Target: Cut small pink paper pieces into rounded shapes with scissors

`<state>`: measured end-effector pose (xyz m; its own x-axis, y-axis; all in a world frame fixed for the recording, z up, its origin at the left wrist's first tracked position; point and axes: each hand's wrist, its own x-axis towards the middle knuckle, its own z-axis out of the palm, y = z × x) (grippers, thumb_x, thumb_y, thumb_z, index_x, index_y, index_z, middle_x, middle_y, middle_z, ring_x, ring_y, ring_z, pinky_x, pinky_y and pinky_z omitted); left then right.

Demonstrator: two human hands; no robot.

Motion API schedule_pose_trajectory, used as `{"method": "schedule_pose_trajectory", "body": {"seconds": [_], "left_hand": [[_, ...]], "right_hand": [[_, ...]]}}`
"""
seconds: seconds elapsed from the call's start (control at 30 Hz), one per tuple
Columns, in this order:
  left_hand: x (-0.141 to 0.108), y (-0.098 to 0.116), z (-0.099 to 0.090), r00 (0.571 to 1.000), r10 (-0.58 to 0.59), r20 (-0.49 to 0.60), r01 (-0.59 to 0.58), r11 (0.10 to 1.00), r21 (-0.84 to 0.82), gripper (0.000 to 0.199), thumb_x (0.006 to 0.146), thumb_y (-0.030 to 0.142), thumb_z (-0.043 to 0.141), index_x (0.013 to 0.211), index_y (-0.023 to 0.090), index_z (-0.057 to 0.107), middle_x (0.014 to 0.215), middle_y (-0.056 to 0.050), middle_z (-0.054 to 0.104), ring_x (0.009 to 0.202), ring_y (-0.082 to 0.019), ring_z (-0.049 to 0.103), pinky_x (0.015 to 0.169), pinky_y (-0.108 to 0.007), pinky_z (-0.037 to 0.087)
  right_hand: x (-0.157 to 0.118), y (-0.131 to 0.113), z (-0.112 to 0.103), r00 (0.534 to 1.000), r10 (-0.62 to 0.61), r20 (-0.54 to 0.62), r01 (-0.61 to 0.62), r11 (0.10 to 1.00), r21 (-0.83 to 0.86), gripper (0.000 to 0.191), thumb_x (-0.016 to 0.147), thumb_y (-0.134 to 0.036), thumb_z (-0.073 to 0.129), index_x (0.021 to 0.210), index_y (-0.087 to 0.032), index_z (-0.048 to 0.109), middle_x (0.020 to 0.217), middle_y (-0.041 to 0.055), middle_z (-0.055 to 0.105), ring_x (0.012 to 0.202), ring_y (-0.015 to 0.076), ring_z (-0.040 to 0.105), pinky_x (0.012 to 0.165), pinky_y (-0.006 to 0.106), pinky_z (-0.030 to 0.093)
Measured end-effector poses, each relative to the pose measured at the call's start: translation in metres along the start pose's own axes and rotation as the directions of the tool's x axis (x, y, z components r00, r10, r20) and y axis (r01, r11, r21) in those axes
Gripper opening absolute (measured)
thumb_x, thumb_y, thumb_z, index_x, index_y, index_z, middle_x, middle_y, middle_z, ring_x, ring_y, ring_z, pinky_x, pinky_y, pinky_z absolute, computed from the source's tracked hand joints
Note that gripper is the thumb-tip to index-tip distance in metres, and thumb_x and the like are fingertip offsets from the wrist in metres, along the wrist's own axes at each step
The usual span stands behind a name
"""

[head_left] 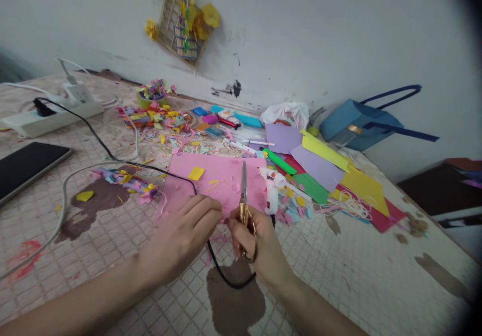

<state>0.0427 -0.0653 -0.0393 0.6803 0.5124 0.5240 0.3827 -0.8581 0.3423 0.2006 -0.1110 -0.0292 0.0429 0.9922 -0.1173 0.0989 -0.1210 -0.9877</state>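
Fingers: those of the right hand point(269, 250) are closed around gold-handled metal scissors point(244, 188); those of the left hand point(181, 235) are curled inward, tips near the right thumb. Whether they pinch anything cannot be told.
Worktop: covered with a pale, grid-patterned cloth point(320, 275), its far edge along the wall; both hands work on the near side.
Pink sheet: a flat rectangle of pink paper point(226, 165) beyond the hands, well inside the worktop's edges. Judged light, limp, easily creased or torn; best lifted by its far-left corner, with a flat finger beneath.
Glue gun: white plastic, with a pale glue stick point(271, 195), beside the sheet's right edge. Judged light but nose-heavy; take by the grip, as the nozzle may be hot.
Scissors: blades upward over the sheet, apparently together. Judged stiff, smooth and the densest item in hand; hold by the loops, never the points.
Yellow scrap: small paper piece point(196, 173) on the sheet. Judged nearly weightless; pinch at one edge.
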Motion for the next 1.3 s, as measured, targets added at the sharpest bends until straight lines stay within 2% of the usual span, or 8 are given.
{"method": "schedule_pose_trajectory", "body": {"seconds": [0.17,0.3,0.47,0.63,0.83,0.97,1.1,1.3], "left_hand": [[0.006,0.004,-0.001,0.979,-0.197,0.047,0.202,0.945,-0.258,0.013,0.087,0.007,0.045,0.087,0.016,0.054,0.089,-0.004,0.058,0.085,-0.017,0.055,0.072,-0.029,0.046],[0.007,0.004,-0.003,0.960,-0.252,0.124,0.279,0.906,-0.318,0.014,0.087,0.008,0.044,0.084,0.018,0.053,0.088,-0.003,0.058,0.085,-0.016,0.056,0.072,-0.027,0.046],[0.003,0.002,-0.002,0.993,-0.102,0.050,0.109,0.981,-0.160,0.014,0.089,0.008,0.042,0.093,0.017,0.053,0.095,-0.006,0.058,0.088,-0.018,0.054,0.074,-0.031,0.045],[0.003,0.002,-0.008,0.990,0.091,0.110,-0.098,0.993,0.059,0.017,0.091,0.010,0.037,0.095,0.015,0.053,0.098,-0.008,0.059,0.091,-0.022,0.052,0.078,-0.036,0.045],[0.003,0.001,-0.010,0.983,0.138,0.122,-0.150,0.984,0.100,0.023,0.093,0.014,0.033,0.095,0.016,0.055,0.098,-0.008,0.061,0.091,-0.022,0.053,0.078,-0.037,0.046],[0.003,0.001,-0.005,0.996,0.004,0.086,0.002,0.998,-0.067,0.018,0.091,0.011,0.039,0.096,0.017,0.055,0.098,-0.007,0.059,0.090,-0.020,0.054,0.077,-0.033,0.045],[0.006,0.004,-0.005,0.976,-0.179,0.126,0.211,0.925,-0.317,0.016,0.090,0.012,0.041,0.088,0.018,0.056,0.093,-0.005,0.058,0.085,-0.016,0.055,0.073,-0.029,0.045],[0.012,0.002,-0.008,0.829,-0.418,0.371,0.554,0.533,-0.639,0.014,0.086,0.030,0.051,0.081,0.018,0.055,0.075,0.000,0.056,0.073,-0.015,0.054,0.065,-0.027,0.043]], "right_hand": [[-0.002,-0.003,-0.005,0.983,-0.180,-0.038,0.160,0.939,-0.304,0.009,0.077,-0.016,0.052,0.069,-0.018,0.049,0.054,-0.0061,0.039,0.047,0.0086,0.037,0.044,0.020,0.029],[-0.003,-0.001,-0.009,0.956,-0.294,-0.023,0.243,0.831,-0.501,0.018,0.075,-0.013,0.052,0.062,-0.020,0.042,0.052,-0.0067,0.035,0.046,0.0086,0.035,0.044,0.021,0.026],[-0.001,-0.003,-0.014,0.983,-0.181,0.012,0.171,0.899,-0.404,0.010,0.079,-0.018,0.051,0.069,-0.019,0.049,0.057,-0.0051,0.040,0.050,0.0104,0.038,0.047,0.022,0.030],[0.001,-0.007,-0.015,0.993,-0.111,0.039,0.118,0.958,-0.260,0.005,0.078,-0.019,0.051,0.073,-0.018,0.053,0.059,-0.0047,0.043,0.050,0.0105,0.039,0.047,0.021,0.032],[0.000,-0.008,-0.014,0.991,-0.128,0.047,0.136,0.938,-0.319,0.007,0.078,-0.018,0.051,0.070,-0.019,0.051,0.058,-0.0046,0.042,0.050,0.0105,0.038,0.047,0.022,0.030],[-0.001,-0.007,-0.015,0.976,-0.213,0.042,0.208,0.865,-0.456,0.013,0.077,-0.014,0.050,0.066,-0.019,0.046,0.057,-0.0050,0.040,0.050,0.0100,0.037,0.047,0.021,0.028],[-0.002,-0.006,-0.016,0.957,-0.286,0.053,0.265,0.782,-0.564,0.020,0.075,-0.013,0.052,0.060,-0.020,0.040,0.051,-0.0069,0.034,0.046,0.0087,0.032,0.045,0.022,0.024],[0.000,-0.007,-0.022,0.986,-0.168,-0.013,0.155,0.936,-0.315,0.010,0.080,-0.025,0.052,0.073,-0.018,0.055,0.058,-0.0042,0.043,0.049,0.0102,0.041,0.045,0.021,0.034]]}}
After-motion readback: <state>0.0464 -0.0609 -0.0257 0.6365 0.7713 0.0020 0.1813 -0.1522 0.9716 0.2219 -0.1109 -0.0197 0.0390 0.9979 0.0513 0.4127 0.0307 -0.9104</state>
